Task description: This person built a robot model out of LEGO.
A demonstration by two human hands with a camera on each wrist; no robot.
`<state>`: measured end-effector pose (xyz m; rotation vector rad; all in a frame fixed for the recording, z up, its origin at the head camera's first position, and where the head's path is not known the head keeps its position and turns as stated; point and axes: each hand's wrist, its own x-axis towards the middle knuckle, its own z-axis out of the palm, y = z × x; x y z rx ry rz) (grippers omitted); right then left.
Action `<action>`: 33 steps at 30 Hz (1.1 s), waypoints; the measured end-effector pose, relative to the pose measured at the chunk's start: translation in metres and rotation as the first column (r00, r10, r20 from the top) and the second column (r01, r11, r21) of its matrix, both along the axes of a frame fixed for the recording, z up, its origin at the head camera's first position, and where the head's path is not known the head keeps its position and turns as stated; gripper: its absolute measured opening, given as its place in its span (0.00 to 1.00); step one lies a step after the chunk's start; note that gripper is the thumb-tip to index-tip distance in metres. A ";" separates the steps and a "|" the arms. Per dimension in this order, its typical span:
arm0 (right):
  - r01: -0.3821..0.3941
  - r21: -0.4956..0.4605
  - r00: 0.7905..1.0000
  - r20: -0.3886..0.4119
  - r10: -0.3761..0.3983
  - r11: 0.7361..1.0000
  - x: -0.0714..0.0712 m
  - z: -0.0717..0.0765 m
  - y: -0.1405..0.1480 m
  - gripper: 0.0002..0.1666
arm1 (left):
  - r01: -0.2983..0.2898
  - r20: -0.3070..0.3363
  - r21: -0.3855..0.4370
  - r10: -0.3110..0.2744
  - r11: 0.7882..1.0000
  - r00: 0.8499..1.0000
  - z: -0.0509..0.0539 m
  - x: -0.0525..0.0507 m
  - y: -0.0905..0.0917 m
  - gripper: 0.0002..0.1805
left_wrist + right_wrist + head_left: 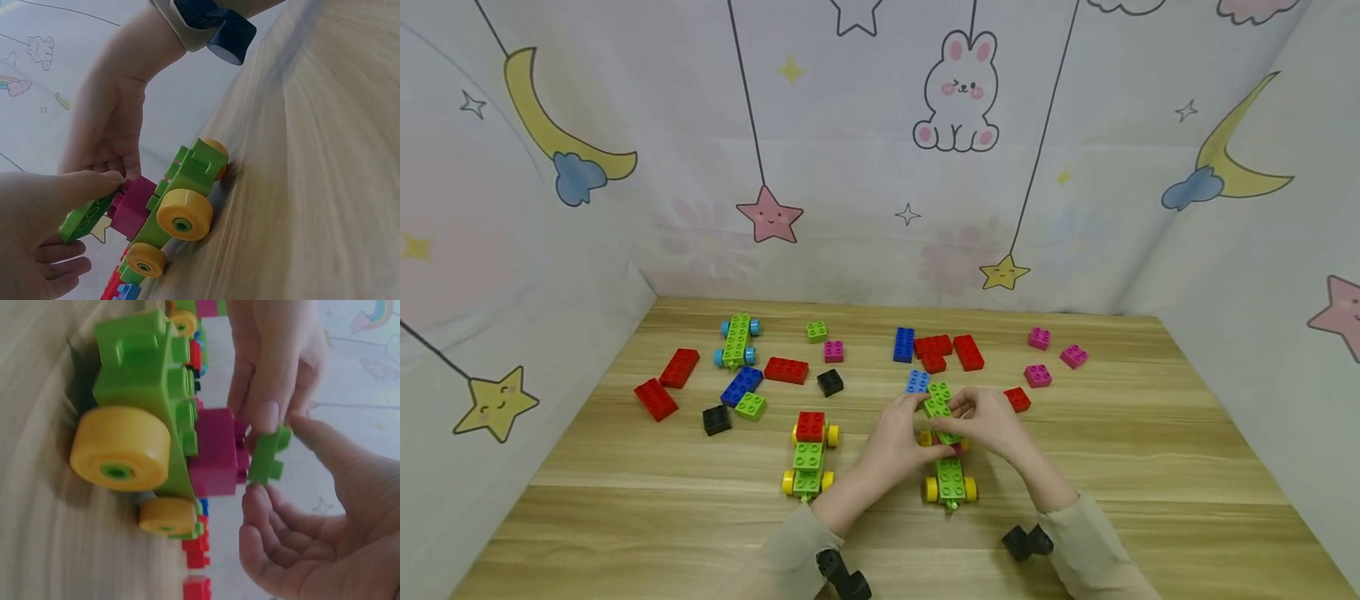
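Both hands pinch a long green brick [938, 400], the left hand [889, 433] from one side and the right hand [991, 423] from the other. It sits tilted just over a magenta brick [215, 452], partly hidden by fingers; whether the two touch I cannot tell. That magenta brick is fixed on a green car base [950, 477] with yellow wheels [185, 214], which stands on the table. Left of the hands is a second green car base [807, 482] with yellow wheels, bearing a green and a red brick [810, 426].
A green base with blue wheels [737, 340] stands at the back left of the wooden table [700, 517]. Loose red [786, 370], blue [742, 386], black [717, 419] and magenta [1038, 376] bricks lie about. A light blue brick [917, 381] is just beyond the hands.
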<state>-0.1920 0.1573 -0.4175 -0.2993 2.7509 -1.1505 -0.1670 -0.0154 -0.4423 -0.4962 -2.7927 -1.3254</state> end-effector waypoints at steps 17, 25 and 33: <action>-0.426 -0.118 0.894 -0.205 0.398 0.897 -0.007 0.004 0.044 0.46 | 0.127 -0.045 0.067 -0.124 0.990 0.991 0.017 -0.003 -0.009 0.41; -0.464 -0.073 0.870 -0.224 0.439 0.883 -0.001 0.002 0.040 0.48 | 0.171 -0.028 0.044 -0.169 0.984 0.985 0.019 -0.003 -0.010 0.43; -0.458 -0.023 0.869 -0.223 0.442 0.889 0.002 0.001 0.037 0.45 | 0.194 0.008 -0.001 -0.194 0.981 0.981 0.022 -0.002 -0.009 0.44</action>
